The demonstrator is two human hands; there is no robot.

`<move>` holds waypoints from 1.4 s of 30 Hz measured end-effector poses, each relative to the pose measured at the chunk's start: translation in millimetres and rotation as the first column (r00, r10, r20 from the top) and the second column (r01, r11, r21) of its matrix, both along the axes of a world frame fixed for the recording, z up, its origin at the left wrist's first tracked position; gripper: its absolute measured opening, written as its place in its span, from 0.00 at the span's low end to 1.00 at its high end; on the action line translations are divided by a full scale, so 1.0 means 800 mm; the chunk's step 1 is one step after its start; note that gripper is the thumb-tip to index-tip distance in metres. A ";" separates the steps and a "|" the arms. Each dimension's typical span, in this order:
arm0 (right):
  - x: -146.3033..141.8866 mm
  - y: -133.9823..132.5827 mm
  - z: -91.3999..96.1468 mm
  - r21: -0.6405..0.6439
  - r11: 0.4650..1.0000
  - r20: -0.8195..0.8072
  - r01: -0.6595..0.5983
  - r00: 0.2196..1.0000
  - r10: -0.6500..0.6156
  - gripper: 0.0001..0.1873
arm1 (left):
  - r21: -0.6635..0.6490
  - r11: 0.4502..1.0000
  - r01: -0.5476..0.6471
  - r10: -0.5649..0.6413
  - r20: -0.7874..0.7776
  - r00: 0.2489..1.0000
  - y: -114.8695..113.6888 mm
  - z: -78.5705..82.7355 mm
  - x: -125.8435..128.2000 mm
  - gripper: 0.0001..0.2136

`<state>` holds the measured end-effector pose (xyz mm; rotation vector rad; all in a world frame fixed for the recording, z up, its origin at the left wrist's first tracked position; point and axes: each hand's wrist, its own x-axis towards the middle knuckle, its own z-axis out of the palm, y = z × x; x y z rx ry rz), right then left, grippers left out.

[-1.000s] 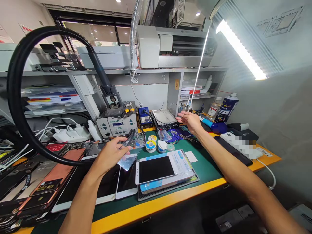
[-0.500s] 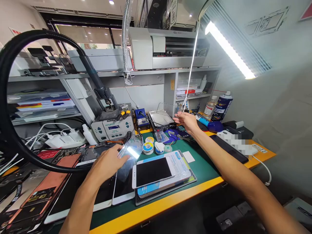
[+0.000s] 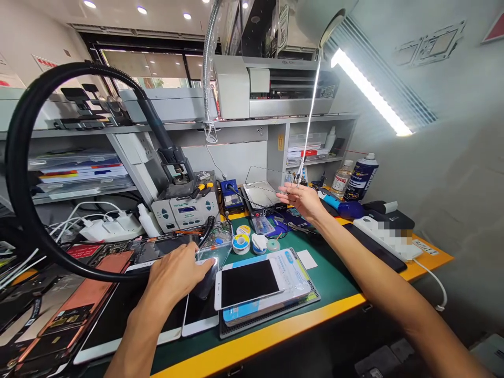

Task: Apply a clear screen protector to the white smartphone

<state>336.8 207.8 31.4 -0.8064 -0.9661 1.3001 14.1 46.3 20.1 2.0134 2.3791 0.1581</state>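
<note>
My left hand is low over the bench, its thumb and fingers on a clear sheet. That sheet tilts above a white smartphone lying on the green mat. My right hand is raised at the back of the bench, pinching the edge of a thin clear film. Another white phone with a black screen rests on a plastic-wrapped stack, between my hands and nearer to me.
A soldering rework station stands at the back, its thick black hose looping left. Solder spools sit near the sheet. Phone parts crowd the left side. A spray can and a power strip stand right.
My left hand has brought the clear sheet lower and nearer the white phone. My right hand has shifted left with the film.
</note>
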 end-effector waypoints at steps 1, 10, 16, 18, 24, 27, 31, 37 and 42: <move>-0.001 -0.004 0.003 0.009 1.000 -0.002 -0.015 1.000 0.015 0.10 | -0.020 1.000 -0.007 0.007 -0.003 1.000 0.000 0.001 0.001 0.25; -0.015 -0.044 0.020 0.037 0.978 0.019 -0.204 0.979 0.203 0.10 | 0.181 0.983 -0.013 -0.028 0.226 0.974 -0.003 0.004 -0.001 0.15; -0.032 -0.074 0.015 -0.010 0.899 0.076 -0.438 0.896 0.438 0.15 | 0.492 0.863 -0.114 -0.202 0.542 0.816 -0.004 0.045 0.004 0.23; -0.037 -0.082 0.012 -0.016 0.866 0.109 -0.500 0.860 0.499 0.15 | 0.562 0.815 -0.141 -0.282 0.598 0.750 -0.003 0.052 0.009 0.24; -0.045 -0.093 0.005 -0.026 0.839 0.171 -0.543 0.825 0.539 0.18 | 0.703 0.687 -0.183 -0.405 0.580 0.707 0.004 0.037 0.016 0.12; -0.046 -0.093 0.006 -0.032 0.843 0.164 -0.537 0.829 0.535 0.19 | 0.774 0.611 -0.166 -0.443 0.508 0.738 0.009 0.024 0.015 0.09; -0.047 -0.094 0.007 -0.055 0.855 0.156 -0.516 0.841 0.517 0.17 | 0.867 0.487 -0.106 -0.462 0.358 0.811 0.013 0.017 0.018 0.06; -0.049 -0.095 0.007 -0.105 0.858 0.138 -0.503 0.847 0.513 0.09 | 0.924 0.382 0.026 -0.455 0.164 0.875 0.011 0.014 0.022 0.03; -0.049 -0.094 0.007 -0.130 0.858 0.129 -0.497 0.850 0.511 0.08 | 0.912 0.409 0.040 -0.452 0.164 0.877 0.006 0.013 0.023 0.02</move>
